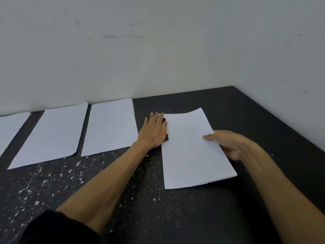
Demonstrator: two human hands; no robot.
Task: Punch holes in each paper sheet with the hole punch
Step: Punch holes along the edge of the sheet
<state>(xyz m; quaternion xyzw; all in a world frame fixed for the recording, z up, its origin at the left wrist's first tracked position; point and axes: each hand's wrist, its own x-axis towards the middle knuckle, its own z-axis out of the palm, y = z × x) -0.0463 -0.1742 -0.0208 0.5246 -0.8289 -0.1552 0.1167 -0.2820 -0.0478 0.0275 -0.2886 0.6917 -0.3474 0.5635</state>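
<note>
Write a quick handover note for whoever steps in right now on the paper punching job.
Left hand: flat, pressing down on the black hole punch, which is mostly hidden under it.
Right hand: pinching the right edge of the sheet whose left edge sits at the punch.
Three more sheets lie in a row to the left along the wall on the dark table.
Done: cannot tell which sheets have holes.
Left: finish this sheet, check the others.

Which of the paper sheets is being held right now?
The rightmost sheet, between both hands: the right hand grips its right edge. The other three lie untouched in a row to the left.
</note>
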